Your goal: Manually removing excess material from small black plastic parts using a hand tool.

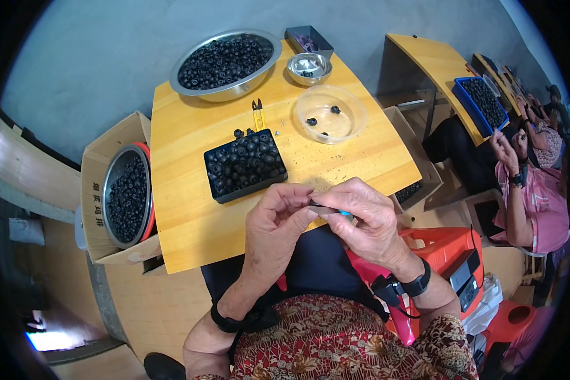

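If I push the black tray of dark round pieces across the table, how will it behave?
The black tray would probably slide flat rather than tip, since it is low and wide on the smooth wooden table. It may feel fairly heavy, being filled to the rim. A jerky push could roll pieces off the heap; a few loose pieces already lie beside it.

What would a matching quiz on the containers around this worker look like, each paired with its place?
Things:
1. large metal bowl
2. black tray
3. clear plastic dish
4. metal basin

Places:
A. in the cardboard box left of the table
B. at the table's far left corner
C. right of the yellow snips
D. just beyond the hands

Pairs: 1-B, 2-D, 3-C, 4-A
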{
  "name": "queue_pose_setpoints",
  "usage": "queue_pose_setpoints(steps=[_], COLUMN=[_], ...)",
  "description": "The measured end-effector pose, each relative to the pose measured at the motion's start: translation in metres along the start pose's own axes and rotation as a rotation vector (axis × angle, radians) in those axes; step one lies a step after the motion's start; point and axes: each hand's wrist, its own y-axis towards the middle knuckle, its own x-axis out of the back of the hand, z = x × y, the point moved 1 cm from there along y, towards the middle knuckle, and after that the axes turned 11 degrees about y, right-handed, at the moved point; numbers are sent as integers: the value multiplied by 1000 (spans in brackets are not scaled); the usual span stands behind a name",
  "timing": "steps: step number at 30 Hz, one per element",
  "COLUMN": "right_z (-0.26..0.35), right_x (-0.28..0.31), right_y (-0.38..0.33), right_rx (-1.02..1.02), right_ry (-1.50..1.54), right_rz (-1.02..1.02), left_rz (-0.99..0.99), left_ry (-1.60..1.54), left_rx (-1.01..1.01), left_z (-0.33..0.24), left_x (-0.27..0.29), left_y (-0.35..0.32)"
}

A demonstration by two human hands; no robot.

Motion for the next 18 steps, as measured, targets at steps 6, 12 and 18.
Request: queue_pose_setpoints(steps=[6,12,18], right_z=[-3,-3,0], right_x=[0,0,1], right_y=[-5,-8,-9], right_rx=[-31,54,104], right_ry=[-27,-117,-130], right_rz=[-26,20,7], left_rz=[31,81,147], left_ry=[-99,-222,-478], left_rx=[100,175,284], left_z=[12,16,14], left_x=[0,-1,-1], left_y=[1,-1,-2])
